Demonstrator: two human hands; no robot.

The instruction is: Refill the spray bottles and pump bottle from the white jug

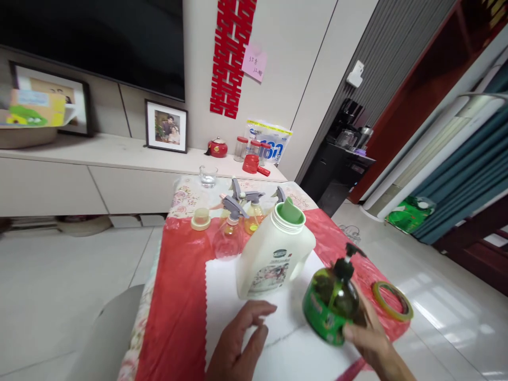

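My right hand (371,338) is wrapped round a green pump bottle (331,304) with a black pump head, at the table's near right. My left hand (238,344) rests on a white cloth (222,296) with its fingers slightly apart, holding nothing, just in front of a large white jug (273,254) with an open green spout. Behind the jug stand several small clear spray bottles (232,233) with grey triggers.
A red plastic sheet (178,296) covers the table. A roll of tape (392,300) lies at its right edge, a small lidded jar (200,218) and a glass (208,176) further back. A low cabinet (119,153) with framed photos and jars runs along the wall. A grey chair (107,338) stands at the left.
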